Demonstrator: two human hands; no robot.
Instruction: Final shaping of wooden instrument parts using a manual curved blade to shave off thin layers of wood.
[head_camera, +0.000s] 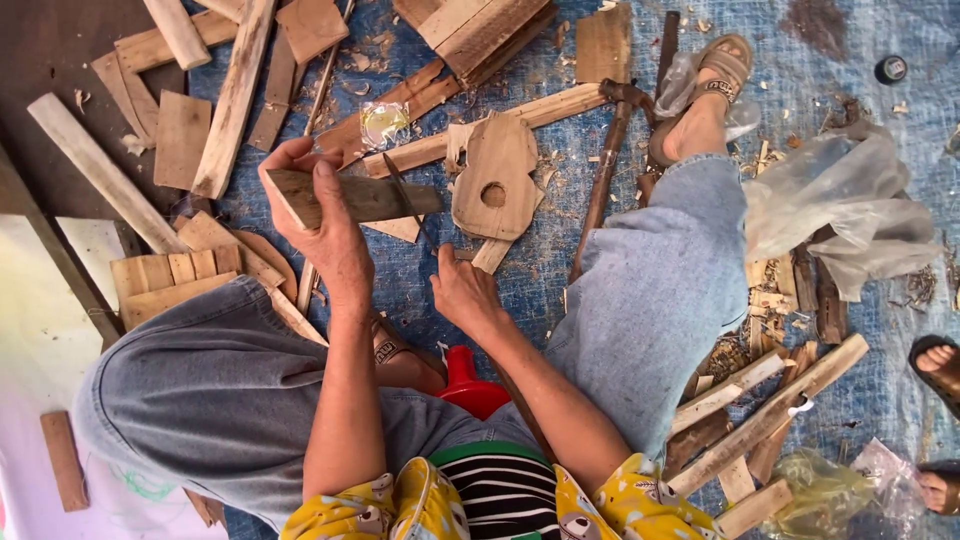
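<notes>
So the person's left hand (322, 222) is wrapped tight around a flat piece of wood (360, 197), thumb laid along the near edge and fingers curled over the far side, holding it level just above the blue tarp (570, 200). The right hand (463, 290) is closed around the handle of a thin dark blade (408, 200), which slants up so its tip rests against the wood's edge. Fingers on that hand are fully clenched, nothing loose. Just beside the blade lies a house-shaped wooden cutout with a round hole (493, 180), flat on the tarp. A hammer (608, 160) sits near it, next to the person's sandaled foot (705, 90). Wood offcuts are scattered all around.
</notes>
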